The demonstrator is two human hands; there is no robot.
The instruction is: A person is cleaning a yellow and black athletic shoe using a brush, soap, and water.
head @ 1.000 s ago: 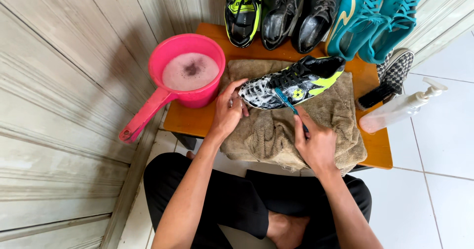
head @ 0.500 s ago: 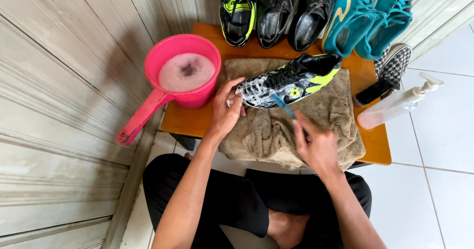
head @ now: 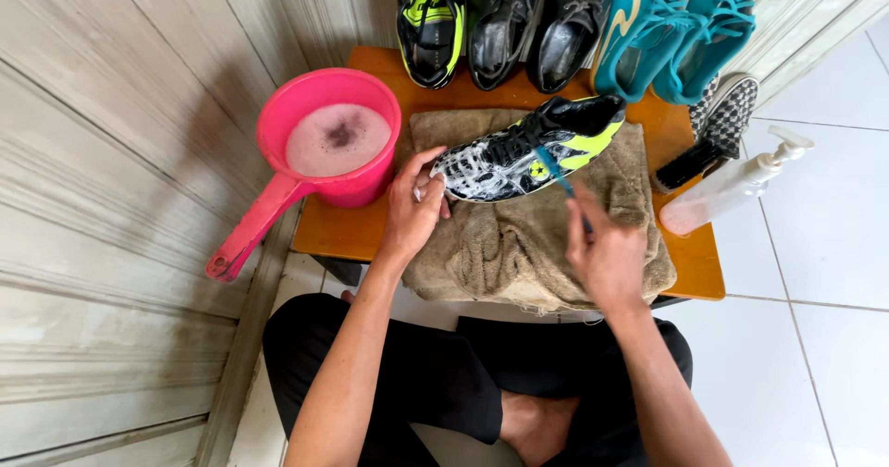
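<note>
Head view: we are steadying the soapy shoe [head: 523, 149] with left hand [head: 412, 210] fingers closed on its toe; right hand [head: 607, 254] is gripping a blue toothbrush [head: 556, 173] against it.

A black, white and neon-yellow shoe [head: 528, 149] lies on a tan towel [head: 519, 236] — beside a pink dipper [head: 315, 152]. Behind: teal shoes [head: 676, 27], black shoes [head: 532, 23] — one checkered black-and-white shoe [head: 727, 111].
</note>
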